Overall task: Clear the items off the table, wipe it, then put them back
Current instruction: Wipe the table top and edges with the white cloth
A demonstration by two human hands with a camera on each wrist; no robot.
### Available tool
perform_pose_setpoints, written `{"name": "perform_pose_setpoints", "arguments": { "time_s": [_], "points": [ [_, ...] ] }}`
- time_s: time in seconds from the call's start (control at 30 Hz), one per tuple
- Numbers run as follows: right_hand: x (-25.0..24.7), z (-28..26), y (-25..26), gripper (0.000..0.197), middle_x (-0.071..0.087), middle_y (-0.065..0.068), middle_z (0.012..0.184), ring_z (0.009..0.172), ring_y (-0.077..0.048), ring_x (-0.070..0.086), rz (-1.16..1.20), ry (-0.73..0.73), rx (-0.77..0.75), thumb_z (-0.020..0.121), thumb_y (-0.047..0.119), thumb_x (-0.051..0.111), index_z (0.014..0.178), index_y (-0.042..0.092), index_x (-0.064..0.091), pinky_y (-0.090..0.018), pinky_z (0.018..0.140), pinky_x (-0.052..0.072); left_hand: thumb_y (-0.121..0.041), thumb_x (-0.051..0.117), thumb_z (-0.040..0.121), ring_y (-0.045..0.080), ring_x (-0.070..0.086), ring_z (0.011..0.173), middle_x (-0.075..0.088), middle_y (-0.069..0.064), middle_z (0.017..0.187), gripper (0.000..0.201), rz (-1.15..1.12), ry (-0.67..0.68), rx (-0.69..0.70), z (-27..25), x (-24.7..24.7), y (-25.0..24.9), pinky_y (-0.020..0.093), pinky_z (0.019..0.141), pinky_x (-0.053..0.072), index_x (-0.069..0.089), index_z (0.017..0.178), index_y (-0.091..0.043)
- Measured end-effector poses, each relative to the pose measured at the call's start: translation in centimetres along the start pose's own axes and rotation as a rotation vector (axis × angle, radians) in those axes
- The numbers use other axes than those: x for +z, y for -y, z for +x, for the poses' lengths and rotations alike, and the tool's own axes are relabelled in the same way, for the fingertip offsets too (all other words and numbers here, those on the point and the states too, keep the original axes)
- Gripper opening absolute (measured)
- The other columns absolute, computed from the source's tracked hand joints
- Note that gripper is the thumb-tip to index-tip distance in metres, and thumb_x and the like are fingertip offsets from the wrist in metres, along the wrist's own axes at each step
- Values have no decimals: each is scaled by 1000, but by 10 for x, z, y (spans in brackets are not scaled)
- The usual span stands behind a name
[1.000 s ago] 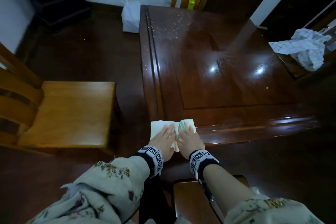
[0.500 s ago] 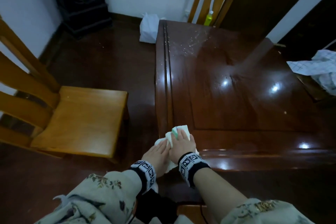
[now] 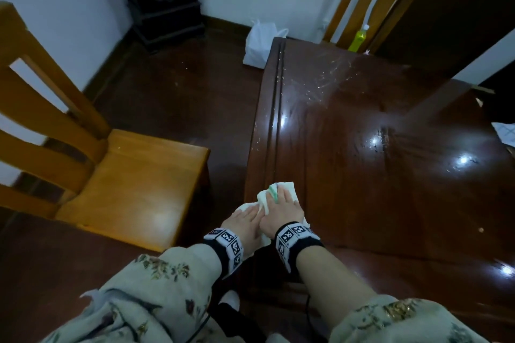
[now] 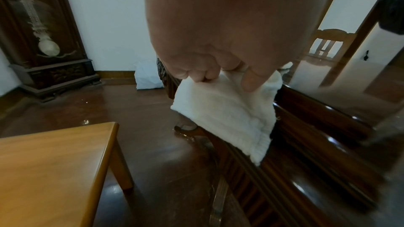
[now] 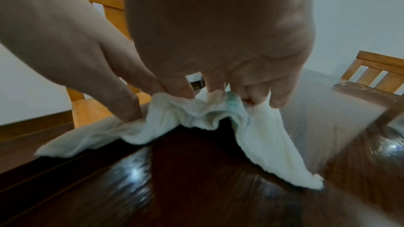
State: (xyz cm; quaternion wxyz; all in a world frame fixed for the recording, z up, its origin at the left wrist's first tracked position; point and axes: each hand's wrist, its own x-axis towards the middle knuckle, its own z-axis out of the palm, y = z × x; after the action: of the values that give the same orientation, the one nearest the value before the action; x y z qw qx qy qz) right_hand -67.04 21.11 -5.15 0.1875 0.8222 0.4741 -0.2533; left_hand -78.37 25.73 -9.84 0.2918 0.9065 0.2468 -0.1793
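White cloth point(image 3: 274, 198) found bunched at bench point(image 3: 390, 175) near-left corner, partly overhanging the edge. Pinched by left hand point(image 3: 245, 224) with curled fingers; gripped by right hand point(image 3: 281, 209), fingers curled into the folds.

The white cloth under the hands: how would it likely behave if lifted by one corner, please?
Probably floppy: the white cloth bunches into folds between the left hand and right hand. Likely light: its corner drapes over the dark glossy wooden table edge without sliding off.
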Motion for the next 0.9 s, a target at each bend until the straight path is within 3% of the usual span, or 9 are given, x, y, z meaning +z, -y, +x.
{"name": "perform_pose_setpoints", "arguments": {
  "time_s": [0.13,0.33,0.67,0.9],
  "points": [
    [-18,17,-7,59,-10,-2,161,148,-17,-6,58,2,-17,100,40,22,154,24,7,-39,116,19,-35,39,95,15,7,148,10,0,161,69,-52,-61,16,13,-23,-1,38,120,13,7,154,-18],
    [-41,51,-6,61,-10,-1,162,148,-18,-7,54,18,50,99,39,25,154,26,4,-39,116,20,-34,40,95,13,8,147,9,-3,160,67,-40,-3,12,47,-59,10,34,118,10,9,153,-21],
    [-89,116,-10,60,-12,1,161,148,-16,-7,131,57,128,99,40,26,154,31,2,-40,115,22,-32,33,99,11,-5,148,-3,-3,161,66,72,130,36,113,-109,37,36,120,0,-1,154,-20],
    [-121,164,-18,58,-14,4,161,148,-15,-8,150,55,165,99,42,26,153,36,3,-44,110,31,-30,37,98,12,-4,148,-3,-1,162,69,74,89,54,155,-139,55,36,121,1,-1,153,-18]
  ]
}}
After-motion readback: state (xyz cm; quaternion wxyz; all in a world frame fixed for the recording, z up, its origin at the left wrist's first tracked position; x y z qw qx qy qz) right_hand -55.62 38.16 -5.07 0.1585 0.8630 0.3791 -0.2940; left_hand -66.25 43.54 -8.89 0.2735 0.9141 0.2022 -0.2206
